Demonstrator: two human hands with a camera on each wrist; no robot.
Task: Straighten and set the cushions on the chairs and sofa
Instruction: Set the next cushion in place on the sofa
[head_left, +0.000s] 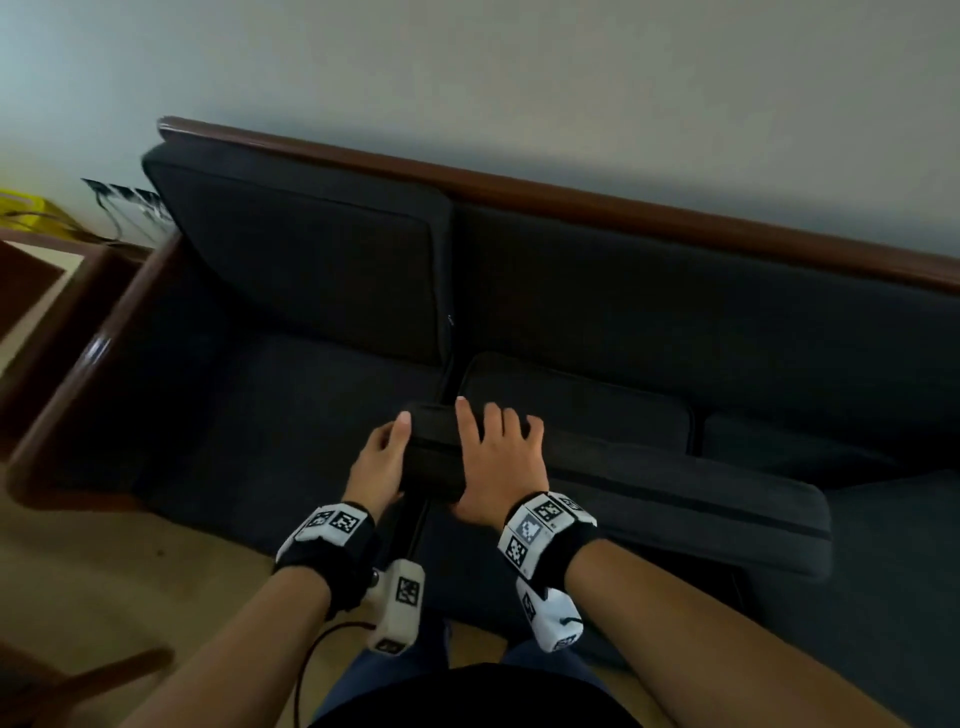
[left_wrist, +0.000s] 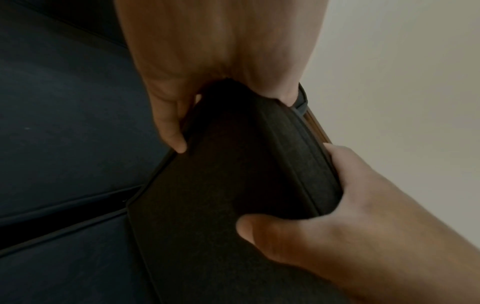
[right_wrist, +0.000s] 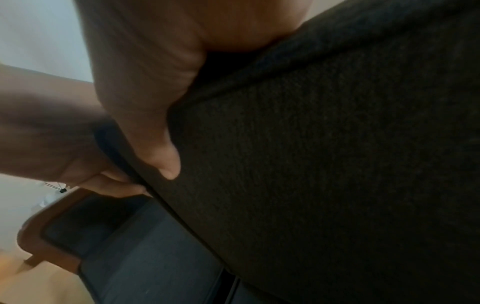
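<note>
Here both the left hand (head_left: 382, 457) and right hand (head_left: 496, 462) grip the dark cushion (head_left: 649, 483).

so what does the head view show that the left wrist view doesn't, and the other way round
Only the head view shows the whole sofa, its upright back cushion, the wooden armrest, both wrist bands and the held cushion's full length.

Only the left wrist view shows the right hand's thumb pressed under the cushion while its fingers wrap the edge.

Both show the left hand and right hand gripping the same cushion end, above the seat cushions.
</note>
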